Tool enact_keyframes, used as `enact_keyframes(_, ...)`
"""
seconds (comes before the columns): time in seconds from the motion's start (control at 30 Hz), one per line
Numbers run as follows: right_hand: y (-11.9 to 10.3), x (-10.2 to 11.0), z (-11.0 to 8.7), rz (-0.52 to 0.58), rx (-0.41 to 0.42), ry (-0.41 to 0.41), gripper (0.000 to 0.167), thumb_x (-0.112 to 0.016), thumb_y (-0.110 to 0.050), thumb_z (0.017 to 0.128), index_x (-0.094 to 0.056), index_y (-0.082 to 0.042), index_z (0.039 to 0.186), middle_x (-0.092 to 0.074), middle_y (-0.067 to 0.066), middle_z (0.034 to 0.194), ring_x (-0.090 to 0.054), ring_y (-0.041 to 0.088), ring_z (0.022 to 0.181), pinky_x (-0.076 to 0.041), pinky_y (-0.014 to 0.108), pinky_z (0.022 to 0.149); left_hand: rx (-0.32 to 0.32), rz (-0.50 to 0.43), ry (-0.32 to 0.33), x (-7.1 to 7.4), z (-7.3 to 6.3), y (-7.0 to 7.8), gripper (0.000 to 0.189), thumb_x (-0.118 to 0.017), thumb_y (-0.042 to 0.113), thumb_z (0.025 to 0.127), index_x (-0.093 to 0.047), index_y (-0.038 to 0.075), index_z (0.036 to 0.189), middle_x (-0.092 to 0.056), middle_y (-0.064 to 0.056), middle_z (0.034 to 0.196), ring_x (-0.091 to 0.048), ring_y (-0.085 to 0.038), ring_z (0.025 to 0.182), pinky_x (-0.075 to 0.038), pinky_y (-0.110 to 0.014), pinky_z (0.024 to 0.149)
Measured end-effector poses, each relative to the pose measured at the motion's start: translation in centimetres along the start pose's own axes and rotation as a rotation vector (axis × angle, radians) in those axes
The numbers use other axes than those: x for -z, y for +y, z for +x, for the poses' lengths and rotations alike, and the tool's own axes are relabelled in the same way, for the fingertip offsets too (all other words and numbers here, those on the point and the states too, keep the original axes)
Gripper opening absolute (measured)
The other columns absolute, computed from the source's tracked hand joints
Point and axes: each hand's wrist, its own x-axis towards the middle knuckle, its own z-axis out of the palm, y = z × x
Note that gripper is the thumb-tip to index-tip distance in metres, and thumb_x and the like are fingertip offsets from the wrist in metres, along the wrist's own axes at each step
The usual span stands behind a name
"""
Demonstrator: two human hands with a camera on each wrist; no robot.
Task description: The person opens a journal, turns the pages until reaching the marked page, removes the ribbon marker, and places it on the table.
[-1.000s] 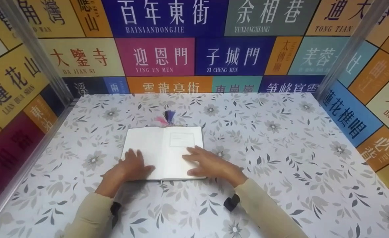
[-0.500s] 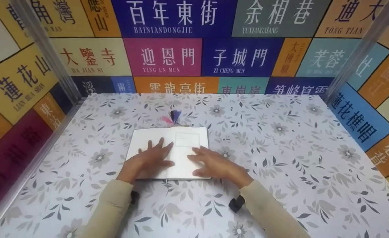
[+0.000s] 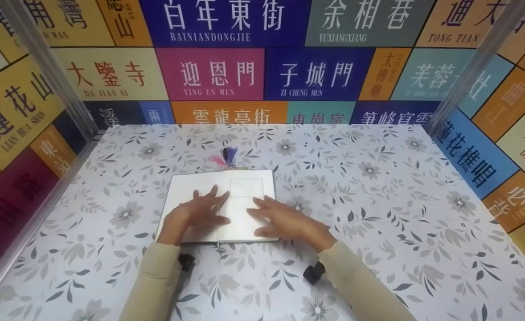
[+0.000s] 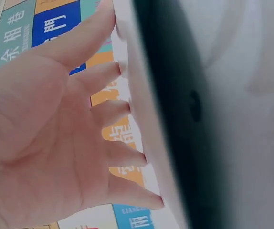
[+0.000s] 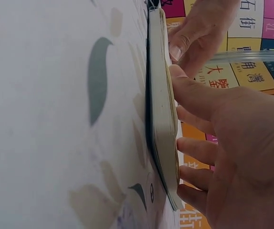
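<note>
An open notebook (image 3: pixel 239 225) lies on the table with blank white pages and a faint printed frame (image 3: pixel 246 187) on its right page. My left hand (image 3: pixel 195 213) rests on the left page, fingers spread, thumb towards the spine. In the left wrist view, the fingertips of that hand (image 4: pixel 46 143) touch the paper above the dark cover (image 4: pixel 177 100). On the right page rests my right hand (image 3: pixel 287 219). The right wrist view shows its fingers (image 5: pixel 194 150) extended, with the tips touching the top of the page block (image 5: pixel 163 105).
Pink, black and purple tassels (image 3: pixel 228 155) stick out past the notebook's top edge. A flower-patterned cloth (image 3: pixel 369 200) covers the table. Clear upright posts (image 3: pixel 461 80) stand at the back corners, before a wall (image 3: pixel 218 73) of coloured panels with lettering.
My left hand has moved right and up, from the notebook's outer left edge onto the left page near the spine, its fingers now spread. The right hand has stayed in place on the page.
</note>
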Motion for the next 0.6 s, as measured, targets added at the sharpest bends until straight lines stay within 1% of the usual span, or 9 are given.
enact_keyframes(0.07, 0.03, 0.13, 0.00, 0.015, -0.002, 0.001, 0.063, -0.066, -0.035, 0.095, -0.043, -0.023, 0.152, -0.021, 0.004, 0.168, -0.013, 0.030, 0.158, -0.013, 0.056, 0.127, 0.003, -0.014, 0.006, -0.07, -0.01, -0.08, 0.079, -0.047, 0.051, 0.101, -0.011, 0.016, 0.162, 0.002, -0.024, 0.167, -0.002, -0.069, 0.142, -0.010, -0.088, 0.104)
enact_keyframes(0.17, 0.02, 0.43, -0.08, 0.046, -0.029, -0.006, 0.065, -0.068, -0.035, 0.094, -0.043, -0.024, 0.152, -0.019, 0.001, 0.169, -0.011, 0.027, 0.158, -0.011, 0.053, 0.128, 0.024, -0.058, 0.024, -0.19, -0.01, -0.10, 0.080, -0.049, 0.052, 0.100, -0.010, 0.020, 0.162, 0.005, -0.020, 0.168, 0.002, -0.066, 0.144, -0.007, -0.090, 0.101)
enact_keyframes(0.27, -0.04, 0.69, -0.26, 0.057, -0.065, -0.019, 0.072, -0.072, -0.040, 0.089, -0.042, -0.026, 0.153, -0.015, -0.001, 0.169, -0.007, 0.024, 0.159, -0.008, 0.053, 0.129, 0.031, -0.092, 0.044, -0.23, 0.07, -0.02, 0.080, -0.052, 0.051, 0.099, -0.012, 0.022, 0.162, 0.005, -0.018, 0.168, 0.004, -0.064, 0.145, -0.004, -0.090, 0.102)
enact_keyframes(0.37, -0.12, 0.71, -0.47, 0.019, -0.083, -0.047, 0.083, -0.076, -0.048, 0.083, -0.038, -0.029, 0.154, -0.010, -0.003, 0.170, -0.004, 0.023, 0.159, -0.007, 0.057, 0.128, 0.040, -0.087, 0.036, -0.32, 0.13, -0.03, 0.080, -0.052, 0.051, 0.099, -0.010, 0.024, 0.162, 0.006, -0.017, 0.168, 0.006, -0.063, 0.145, -0.003, -0.089, 0.102)
enact_keyframes(0.43, -0.16, 0.61, -0.56, -0.006, -0.082, -0.056, 0.087, -0.078, -0.050, 0.081, -0.037, -0.030, 0.155, -0.009, -0.003, 0.170, -0.004, 0.023, 0.159, -0.008, 0.059, 0.127, 0.041, -0.078, 0.030, -0.38, 0.12, -0.07, 0.080, -0.052, 0.051, 0.099, -0.010, 0.023, 0.162, 0.006, -0.017, 0.168, 0.006, -0.063, 0.145, -0.005, -0.090, 0.102)
enact_keyframes(0.5, -0.21, 0.51, -0.62, -0.019, -0.084, -0.061, 0.089, -0.079, -0.050, 0.080, -0.036, -0.030, 0.155, -0.008, -0.003, 0.170, -0.004, 0.024, 0.159, -0.008, 0.061, 0.126, 0.041, -0.066, 0.026, -0.46, 0.11, -0.13, 0.080, -0.051, 0.051, 0.100, -0.010, 0.023, 0.162, 0.006, -0.017, 0.168, 0.005, -0.064, 0.145, -0.005, -0.090, 0.101)
enact_keyframes(0.6, -0.27, 0.46, -0.61, -0.021, -0.089, -0.068, 0.089, -0.079, -0.049, 0.080, -0.036, -0.031, 0.156, -0.008, -0.003, 0.170, -0.004, 0.024, 0.159, -0.007, 0.063, 0.125, 0.037, -0.075, 0.030, -0.58, 0.11, -0.21, 0.080, -0.052, 0.051, 0.099, -0.011, 0.022, 0.162, 0.005, -0.019, 0.168, 0.004, -0.065, 0.144, -0.006, -0.090, 0.101)
